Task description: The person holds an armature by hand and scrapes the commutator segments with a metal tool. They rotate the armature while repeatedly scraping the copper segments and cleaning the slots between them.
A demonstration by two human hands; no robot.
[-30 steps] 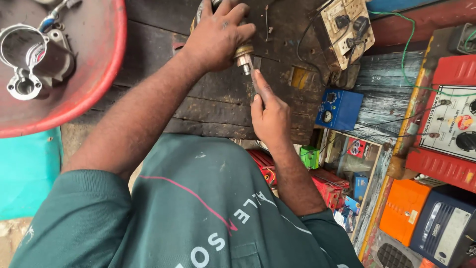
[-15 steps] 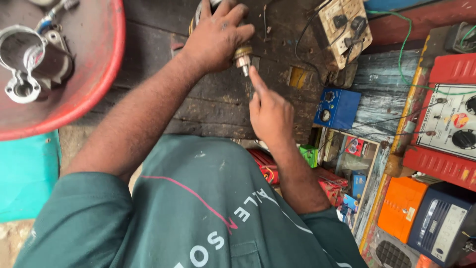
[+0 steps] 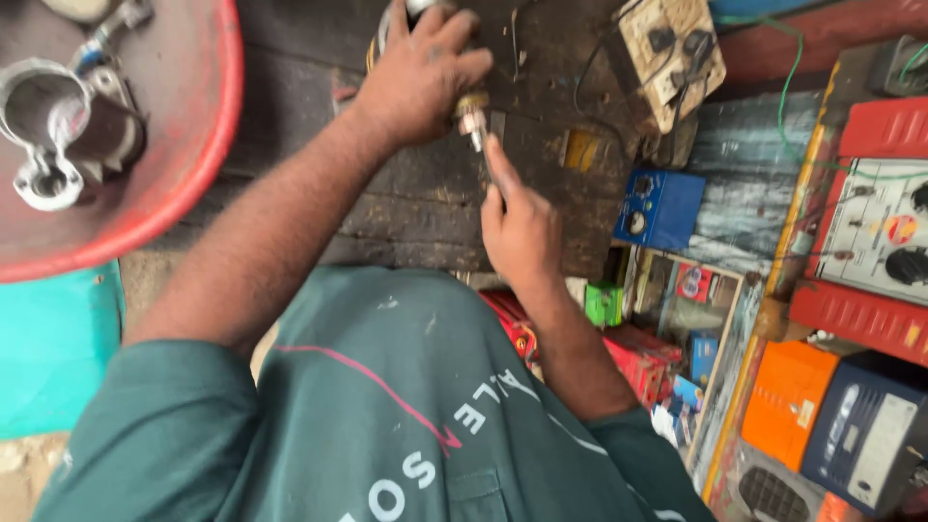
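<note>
My left hand (image 3: pixel 416 82) is closed around a metal cylindrical part (image 3: pixel 418 10) on the dark wooden bench (image 3: pixel 425 203). The part's brass end (image 3: pixel 472 108) sticks out below my fingers. My right hand (image 3: pixel 522 232) is just below it, index finger stretched toward the brass end along a thin dark tool (image 3: pixel 495 169). The tool is mostly hidden by the fingers, and its tip sits at the brass end.
A red round tray (image 3: pixel 184 184) at the left holds grey cast metal parts (image 3: pixel 58 126). A socket board (image 3: pixel 672 53) with wires lies at the top right, with a blue meter box (image 3: pixel 662 208) below it. Red and orange devices (image 3: pixel 870 242) crowd the right side.
Both hands stay at the brass end. My right hand has shifted slightly, its index finger now reaching closer to the fitting. The view has shifted a little.
</note>
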